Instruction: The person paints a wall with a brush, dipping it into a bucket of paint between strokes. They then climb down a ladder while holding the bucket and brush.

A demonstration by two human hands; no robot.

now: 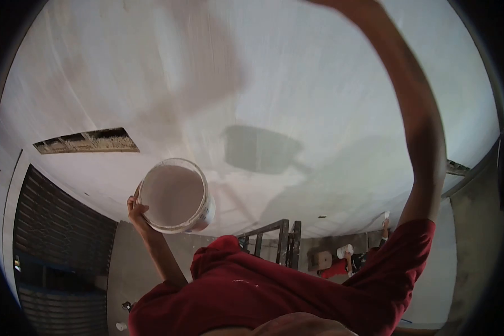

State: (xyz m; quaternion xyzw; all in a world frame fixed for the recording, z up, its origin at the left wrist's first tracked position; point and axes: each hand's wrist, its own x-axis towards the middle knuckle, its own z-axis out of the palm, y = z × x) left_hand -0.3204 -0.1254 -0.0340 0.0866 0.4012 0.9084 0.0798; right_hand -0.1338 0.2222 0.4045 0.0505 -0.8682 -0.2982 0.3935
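Observation:
A white plastic bucket [176, 193] is held up at the left in front of the wall, its open mouth toward me. Whitish paint or a similar pale coating lines its inside. My left hand [137, 209] is closed on the bucket's left rim, with the fingers on the outside. Raised high, my right arm [423, 123] bends across the upper right, and its hand is beyond the top edge. Whatever that hand may hold is out of sight. The pale wall [319, 84] fills most of the view, with patchy coating and shadows of the bucket and arm.
Wooden ladder or scaffold parts [285, 243] stand below me. A co-worker [347, 263] is far below at the right, near the wall, with a white bucket [345, 251]. A rectangular wall opening [87, 141] lies left; a dark metal grille [61, 218] is at the lower left.

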